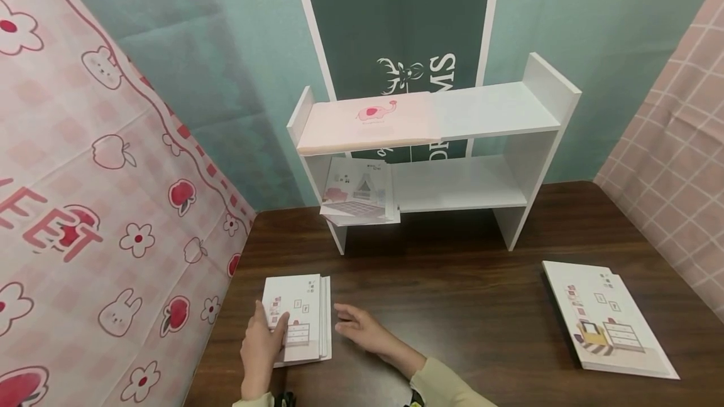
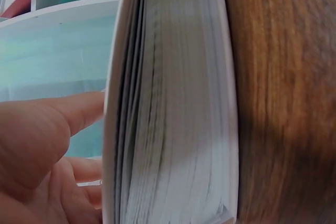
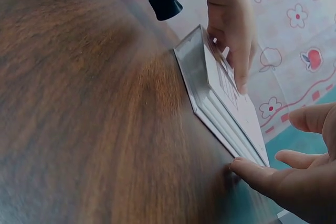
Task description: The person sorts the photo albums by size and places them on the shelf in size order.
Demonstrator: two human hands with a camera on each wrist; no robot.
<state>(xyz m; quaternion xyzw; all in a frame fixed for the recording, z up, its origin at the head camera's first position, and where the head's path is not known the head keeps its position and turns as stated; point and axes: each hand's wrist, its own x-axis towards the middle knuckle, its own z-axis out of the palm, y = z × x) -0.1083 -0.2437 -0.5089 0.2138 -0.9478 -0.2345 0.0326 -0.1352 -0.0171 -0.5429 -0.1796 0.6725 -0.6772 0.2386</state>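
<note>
Your left hand (image 1: 261, 345) rests, thumb extended, on the white illustrated book (image 1: 304, 313) lying on the worktop (image 1: 452, 306) before the shelf (image 1: 489, 108), your right hand (image 1: 363, 331), fingers loosely spread, just beside the book's right edge.

In your head view, dark brown wood-grain table (image 1: 441, 294) fills the bottom, roughly 4 to 8 o'clock; soft sheen on it near 6. White two-tier shelf unit (image 1: 475, 184) stands on it at 12 to 1, side panels rising past the upper board, shadow under the lower one. Your back wall is creased teal fabric (image 1: 226, 74), 11 to 1. Dark green panel (image 1: 390, 8) at 12, white borders, white deer's head (image 1: 403, 74) and sideways lettering. 9 o'clock: pink-checked cloth (image 1: 147, 181) with apples, bunnies, flowers. 2 to 3: plain pink cloth (image 1: 684, 124), pale grid lines.
</note>
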